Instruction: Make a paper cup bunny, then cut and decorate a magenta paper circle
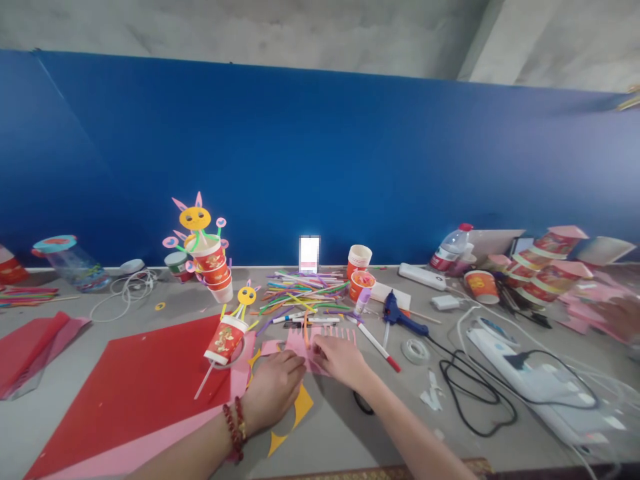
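A piece of pink paper with a fringed far edge lies on the table before me. My left hand has its fingers bent together at the paper's left part, a beaded bracelet on the wrist. At the same paper, my right hand is closed, its fingertips pressed on it; the exact grip is partly hidden. Between both hands an orange pipe cleaner stretches toward the back. Yellow paper offcuts peek out beside my left hand. A decorated paper cup with a yellow face lies tilted left of it.
Red paper covers the left side. Colourful pipe cleaners, a red-capped marker and stacked cups are farther back. On the right are a blue glue gun, tape, a power strip and another person's hand.
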`<state>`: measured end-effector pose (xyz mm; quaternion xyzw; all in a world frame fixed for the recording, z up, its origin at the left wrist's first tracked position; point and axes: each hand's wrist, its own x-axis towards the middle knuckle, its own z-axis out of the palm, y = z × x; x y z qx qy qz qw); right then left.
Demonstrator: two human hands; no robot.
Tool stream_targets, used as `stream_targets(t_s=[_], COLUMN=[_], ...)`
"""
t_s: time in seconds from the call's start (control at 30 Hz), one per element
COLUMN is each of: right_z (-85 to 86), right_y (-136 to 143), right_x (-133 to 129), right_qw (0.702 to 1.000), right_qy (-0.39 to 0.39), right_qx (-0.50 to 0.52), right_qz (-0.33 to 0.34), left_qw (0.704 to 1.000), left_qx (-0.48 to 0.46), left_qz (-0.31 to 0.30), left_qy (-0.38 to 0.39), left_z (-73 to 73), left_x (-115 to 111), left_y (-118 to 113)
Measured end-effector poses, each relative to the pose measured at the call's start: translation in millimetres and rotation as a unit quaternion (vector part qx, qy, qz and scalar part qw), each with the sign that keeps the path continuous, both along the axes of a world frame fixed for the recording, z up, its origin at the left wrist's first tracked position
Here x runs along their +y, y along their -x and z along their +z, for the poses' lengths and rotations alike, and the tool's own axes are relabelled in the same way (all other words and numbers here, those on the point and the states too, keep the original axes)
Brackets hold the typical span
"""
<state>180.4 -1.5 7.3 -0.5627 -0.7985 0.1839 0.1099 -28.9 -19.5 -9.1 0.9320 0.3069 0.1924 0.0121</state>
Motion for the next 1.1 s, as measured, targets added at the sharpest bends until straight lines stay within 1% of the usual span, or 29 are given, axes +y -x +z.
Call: stream_targets(t_s=[0.13,0.27,0.37,0.47,0.57,0.67,0.77,0.93,1.1], right_z=[10.5,20.9,22.6,20.4,19.3,18.9,15.6,10.3,16.1], right_y=[-7,-31,-52,-64,-62,-52,-44,-44,-53], right_x=[-3,-3,-5,-7,-9,-9,-8,-8,-11], right_qw=[1.000,0.997,0.995,0.993,0.994,0.996,0.995,0.995,0.995], right_qy=[-0.016,-0.038,-0.043,-0.043,-0.042,-0.038,-0.036,-0.044,-0.059], right_qx=[0.008,0.029,0.042,0.048,0.060,0.077,0.088,0.093,0.084], right_qz=[-0.016,-0.057,-0.084,-0.097,-0.082,-0.036,0.000,-0.001,-0.004], left_qw=[1.000,0.999,0.999,0.999,1.000,1.000,0.999,0.999,0.999], left_qx=[0.012,0.015,-0.004,-0.023,-0.006,0.021,0.030,0.029,-0.002], left_qz=[-0.008,0.006,0.009,0.011,0.017,0.021,0.028,0.029,0.032], left_qy=[0.027,0.037,0.034,0.031,0.015,0.005,0.012,0.019,0.018], left_z=[-0.4,-1.1,-3.4,-3.6,-0.9,-0.5,-4.0,-7.5,-5.7], left_x=[0,-3,-4,-4,-2,0,1,0,-1], left_y=[0,0,2,2,-1,-3,-3,-2,0])
